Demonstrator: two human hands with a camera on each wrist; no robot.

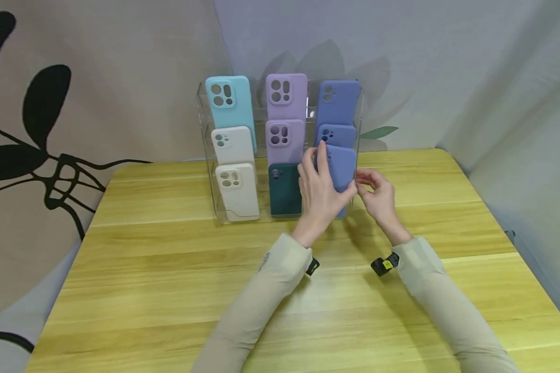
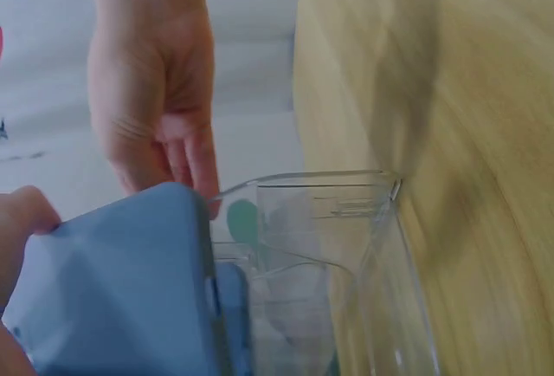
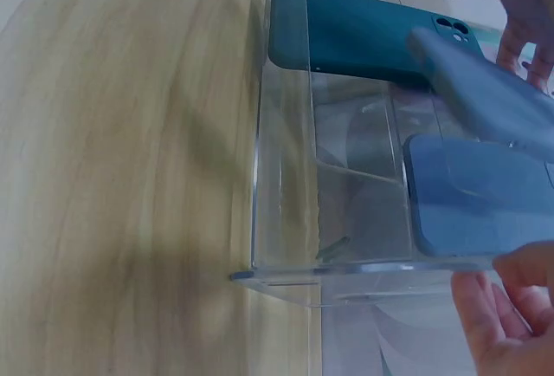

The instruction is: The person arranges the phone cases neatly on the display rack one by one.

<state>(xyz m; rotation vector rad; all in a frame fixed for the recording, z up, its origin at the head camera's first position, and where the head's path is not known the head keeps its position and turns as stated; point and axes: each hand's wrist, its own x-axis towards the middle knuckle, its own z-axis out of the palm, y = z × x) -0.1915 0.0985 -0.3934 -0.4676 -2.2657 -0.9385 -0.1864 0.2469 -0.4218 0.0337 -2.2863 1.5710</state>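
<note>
In the head view my left hand [image 1: 319, 194] holds a blue phone case [image 1: 341, 168] at the front right of a clear acrylic rack [image 1: 214, 204]. The thumb is at its lower right edge and the fingers lie along its left side. In the right wrist view this case [image 3: 485, 90] is tilted and raised off the rack's lowest tier. My right hand [image 1: 378, 197] pinches the rack's right side wall, thumb and fingers on either side of the edge [image 3: 433, 265]. Behind the held case stand two more blue cases, the middle one [image 1: 345, 135] partly covered and the upper one [image 1: 338, 106].
On the rack's left stand a light-blue case [image 1: 235, 116] and two white cases, the lower one [image 1: 240, 199] in front. Its middle column has two lilac cases, one on top [image 1: 287, 109], and a dark green case [image 1: 284, 194]. The rack stands on a wooden table [image 1: 168, 280] before a curtain [image 1: 158, 77].
</note>
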